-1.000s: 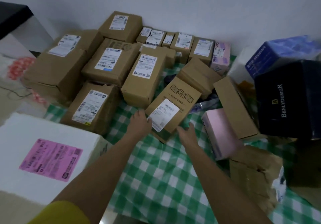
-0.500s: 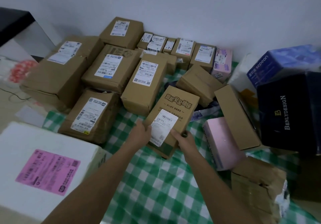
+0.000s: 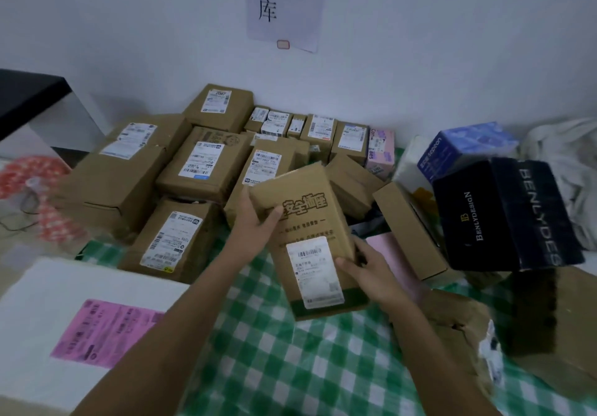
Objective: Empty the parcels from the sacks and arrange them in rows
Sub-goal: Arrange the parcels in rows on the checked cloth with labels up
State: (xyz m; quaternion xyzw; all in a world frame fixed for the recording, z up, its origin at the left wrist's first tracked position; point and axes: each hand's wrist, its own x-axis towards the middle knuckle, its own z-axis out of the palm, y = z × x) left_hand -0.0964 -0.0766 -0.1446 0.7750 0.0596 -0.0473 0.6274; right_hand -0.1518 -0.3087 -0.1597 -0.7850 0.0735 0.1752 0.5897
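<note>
While you lift the brown parcel (image 3: 310, 241) over the green cloth (image 3: 290, 367), your left hand (image 3: 255, 221) grips its far-left side and your right hand (image 3: 371, 270) its near-right side, so it stays steady.

Dim, flat, bluish indoor light, source unseen. Soft shadows only, pooled behind the stacked brown cardboard parcels (image 3: 206, 163) by the white wall (image 3: 420, 60). No glare. Motion blur on the red-and-white patterned item (image 3: 35, 183) at far left; bowed, stretched lines toward the edges; grainy, soft detail throughout.
</note>
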